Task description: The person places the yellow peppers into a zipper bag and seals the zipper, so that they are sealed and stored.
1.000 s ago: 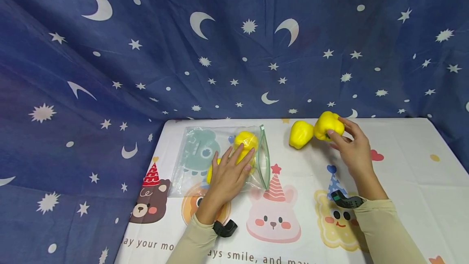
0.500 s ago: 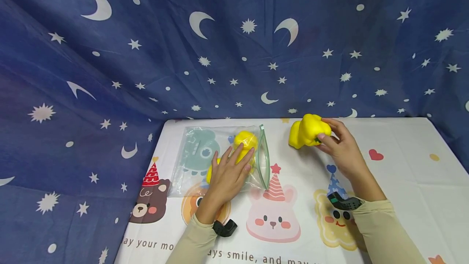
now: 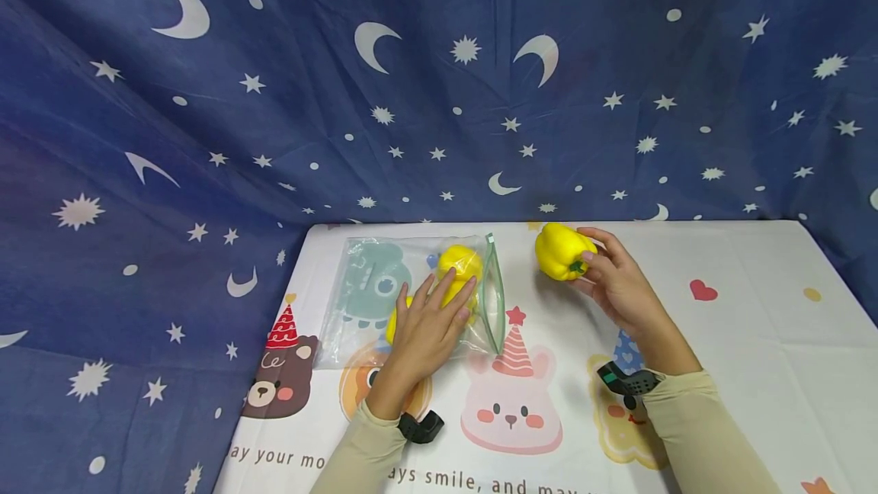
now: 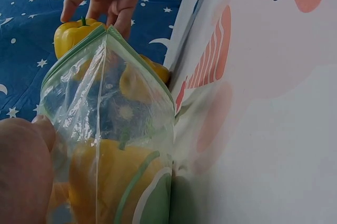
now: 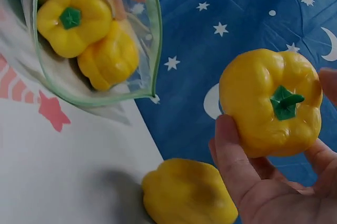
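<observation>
My right hand (image 3: pixel 620 284) grips a yellow bell pepper (image 3: pixel 564 251) with a green stem, held above the table right of the bag's mouth. Below it, another yellow bell pepper (image 5: pixel 189 195) lies on the table in the right wrist view; the held one hides it in the head view. My left hand (image 3: pixel 427 326), fingers spread, rests on a clear zip bag (image 3: pixel 334 338) lying flat. The bag's green-edged mouth (image 5: pixel 156 50) gapes toward the right hand. Inside are yellow bell peppers (image 5: pixel 73 18), partly hidden by my left hand in the head view.
A white tablecloth (image 3: pixel 748 357) with cartoon animals and lettering covers the table. A blue curtain (image 3: pixel 439 189) with moons and stars rises behind the table and along its left side. Black wrist cameras (image 3: pixel 421 428) sit on both wrists.
My right hand has carried the held bell pepper left, now in front of the one on the table, and tilted its stem. The left hand and bag have stayed put.
</observation>
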### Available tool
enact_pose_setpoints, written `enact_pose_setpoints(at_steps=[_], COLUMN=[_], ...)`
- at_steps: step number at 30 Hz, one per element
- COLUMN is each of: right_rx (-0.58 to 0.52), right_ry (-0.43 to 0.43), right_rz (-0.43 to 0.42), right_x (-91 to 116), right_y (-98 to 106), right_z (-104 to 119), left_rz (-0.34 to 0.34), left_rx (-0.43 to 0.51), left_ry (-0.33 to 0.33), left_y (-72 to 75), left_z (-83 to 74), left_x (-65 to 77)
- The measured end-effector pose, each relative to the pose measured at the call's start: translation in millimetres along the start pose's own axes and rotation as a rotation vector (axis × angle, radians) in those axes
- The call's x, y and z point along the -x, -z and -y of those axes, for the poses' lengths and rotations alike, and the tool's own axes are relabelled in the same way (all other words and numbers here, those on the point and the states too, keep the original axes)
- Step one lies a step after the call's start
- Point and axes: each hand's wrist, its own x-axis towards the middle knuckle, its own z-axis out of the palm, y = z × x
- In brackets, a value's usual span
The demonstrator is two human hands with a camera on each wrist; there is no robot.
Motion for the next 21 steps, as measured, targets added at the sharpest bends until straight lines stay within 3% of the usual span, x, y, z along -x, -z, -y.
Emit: enact_pose_setpoints(at_steps=[8, 21], right_rx=[0.152, 0.25], right_ry=[-0.024, -0.071], right_rz=[-0.003, 0.068], right_x=[-3.2, -6.2], right_y=[-11.0, -21.4], right_z=[-12.9, -30.3], left_rz=[0.008, 0.006], left_rx=[0.0, -0.001], left_ry=[-0.007, -0.052], left_y=[0.5, 1.0], left_z=[-0.2, 4.5], left_x=[0.5, -0.2])
